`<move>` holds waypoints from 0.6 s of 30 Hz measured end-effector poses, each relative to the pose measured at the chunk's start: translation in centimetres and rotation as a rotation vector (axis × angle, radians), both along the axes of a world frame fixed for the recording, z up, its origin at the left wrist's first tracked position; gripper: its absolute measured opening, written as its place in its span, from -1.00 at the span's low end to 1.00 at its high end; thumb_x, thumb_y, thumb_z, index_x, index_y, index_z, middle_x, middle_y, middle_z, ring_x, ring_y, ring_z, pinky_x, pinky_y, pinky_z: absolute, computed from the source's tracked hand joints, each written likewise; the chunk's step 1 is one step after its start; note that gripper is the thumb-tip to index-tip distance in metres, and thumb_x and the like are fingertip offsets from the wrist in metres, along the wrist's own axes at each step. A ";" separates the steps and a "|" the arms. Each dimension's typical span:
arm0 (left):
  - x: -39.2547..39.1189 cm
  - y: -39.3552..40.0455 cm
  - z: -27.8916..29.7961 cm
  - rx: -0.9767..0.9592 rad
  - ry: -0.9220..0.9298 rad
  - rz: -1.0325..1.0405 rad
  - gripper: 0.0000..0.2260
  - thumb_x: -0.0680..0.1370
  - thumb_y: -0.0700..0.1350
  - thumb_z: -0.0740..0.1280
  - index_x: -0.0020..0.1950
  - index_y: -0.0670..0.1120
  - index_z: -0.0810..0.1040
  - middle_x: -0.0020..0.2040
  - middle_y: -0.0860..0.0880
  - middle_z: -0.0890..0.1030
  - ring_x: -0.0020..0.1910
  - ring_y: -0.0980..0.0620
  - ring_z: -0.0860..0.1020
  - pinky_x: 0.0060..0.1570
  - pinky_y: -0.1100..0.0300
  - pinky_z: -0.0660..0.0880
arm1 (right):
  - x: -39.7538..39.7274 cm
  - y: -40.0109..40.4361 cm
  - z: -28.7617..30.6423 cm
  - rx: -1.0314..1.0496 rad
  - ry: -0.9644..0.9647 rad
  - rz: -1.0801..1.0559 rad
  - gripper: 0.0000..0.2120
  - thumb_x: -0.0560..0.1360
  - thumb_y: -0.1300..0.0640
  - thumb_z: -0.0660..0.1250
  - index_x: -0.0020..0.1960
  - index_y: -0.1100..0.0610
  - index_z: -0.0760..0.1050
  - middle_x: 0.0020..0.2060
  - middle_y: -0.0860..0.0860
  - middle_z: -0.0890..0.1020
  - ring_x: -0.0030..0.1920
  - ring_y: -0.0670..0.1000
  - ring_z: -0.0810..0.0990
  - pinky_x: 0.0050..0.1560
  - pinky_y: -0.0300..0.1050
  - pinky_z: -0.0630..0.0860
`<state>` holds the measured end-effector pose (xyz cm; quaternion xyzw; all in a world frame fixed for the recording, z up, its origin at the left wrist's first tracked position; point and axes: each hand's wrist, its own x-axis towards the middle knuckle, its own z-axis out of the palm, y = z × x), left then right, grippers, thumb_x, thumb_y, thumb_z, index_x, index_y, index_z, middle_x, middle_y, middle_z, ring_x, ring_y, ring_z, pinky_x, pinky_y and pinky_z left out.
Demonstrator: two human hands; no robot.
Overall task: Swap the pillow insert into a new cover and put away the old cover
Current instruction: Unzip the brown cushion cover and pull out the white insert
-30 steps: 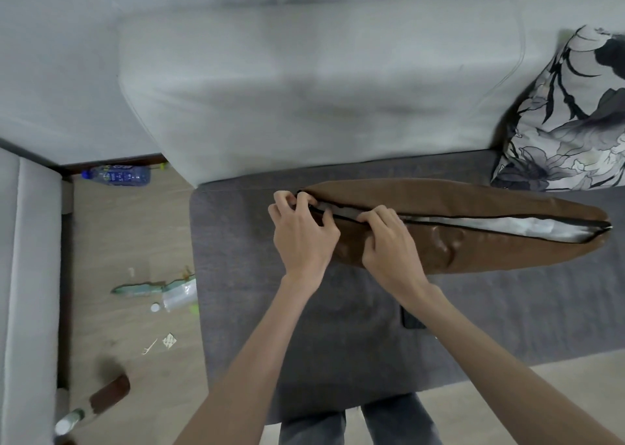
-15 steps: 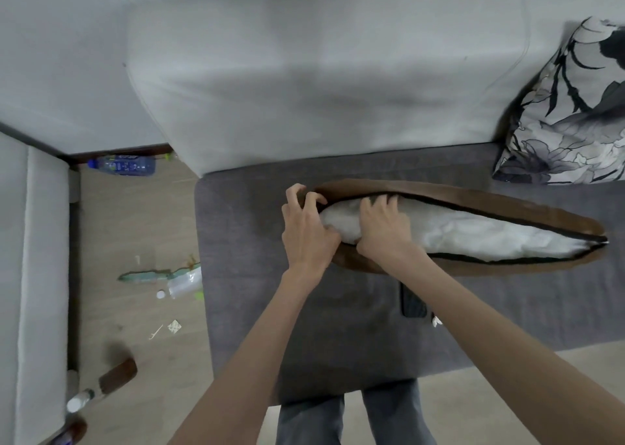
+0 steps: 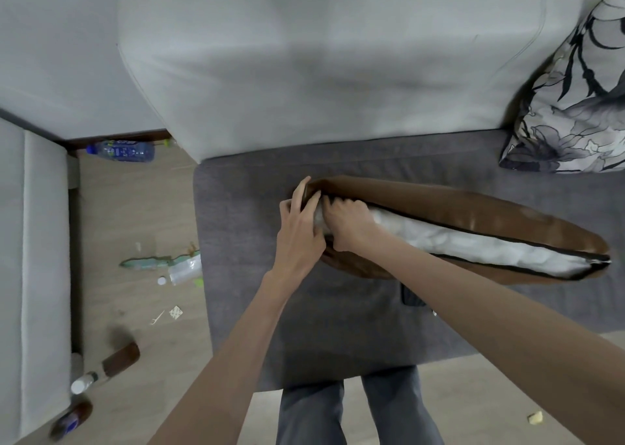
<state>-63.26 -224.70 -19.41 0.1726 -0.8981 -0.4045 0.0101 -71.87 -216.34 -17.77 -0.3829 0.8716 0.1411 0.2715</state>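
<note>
L hand (image 3: 299, 228) grips brown cover (image 3: 473, 214) at its left end; R hand (image 3: 348, 221) clutches white insert (image 3: 473, 241) inside it, mid sofa seat (image 3: 257, 234).

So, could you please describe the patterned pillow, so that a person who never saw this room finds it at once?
Look at the grey sofa seat and follow it to its far right end. There the patterned pillow leans against the pale backrest. Unlike the plain brown cover lying near it, it is white with dark grey flowers.
</note>
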 end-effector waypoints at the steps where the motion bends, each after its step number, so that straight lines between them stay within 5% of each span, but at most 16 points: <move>1: 0.0 -0.2 -0.1 0.007 -0.001 -0.022 -0.44 0.44 -0.40 0.19 0.43 -0.10 0.39 0.55 0.03 0.19 0.26 -0.07 0.29 0.03 0.24 0.40 | 0.0 0.1 -0.3 -0.023 0.018 0.001 -0.30 0.41 0.13 0.38 0.44 0.25 0.15 0.16 0.14 0.55 0.07 0.15 0.60 -0.04 0.04 0.58; 6: -0.5 -1.8 -0.1 0.025 -0.088 -0.117 -0.44 0.38 -0.30 0.25 0.38 -0.05 0.40 0.52 0.16 0.22 0.17 0.02 0.33 -0.12 0.07 0.51 | 0.0 1.8 -1.0 -0.148 0.078 0.036 -0.47 0.47 0.26 0.28 0.40 0.21 0.24 0.08 0.12 0.61 0.01 0.16 0.63 -0.16 -0.01 0.49; 13: -0.3 -2.2 0.4 0.154 -0.101 -0.234 -0.43 0.29 -0.30 0.24 0.32 -0.10 0.46 0.43 -0.01 0.37 0.37 -0.06 0.37 0.28 -0.08 0.41 | -1.2 5.3 1.6 -0.320 0.017 0.072 -0.62 0.43 0.27 0.26 0.24 0.12 0.39 -0.07 0.08 0.62 -0.08 0.21 0.61 -0.28 -0.01 0.29; 18: -1.0 -1.7 2.1 0.156 -0.081 -0.210 -0.48 0.31 -0.35 0.22 0.26 -0.10 0.48 0.30 -0.02 0.43 0.31 -0.08 0.43 0.17 -0.15 0.47 | -1.8 8.0 6.3 -0.472 -0.033 -0.029 -0.68 0.44 0.15 0.30 0.19 0.05 0.46 -0.06 0.03 0.59 -0.05 0.16 0.58 -0.22 -0.08 0.26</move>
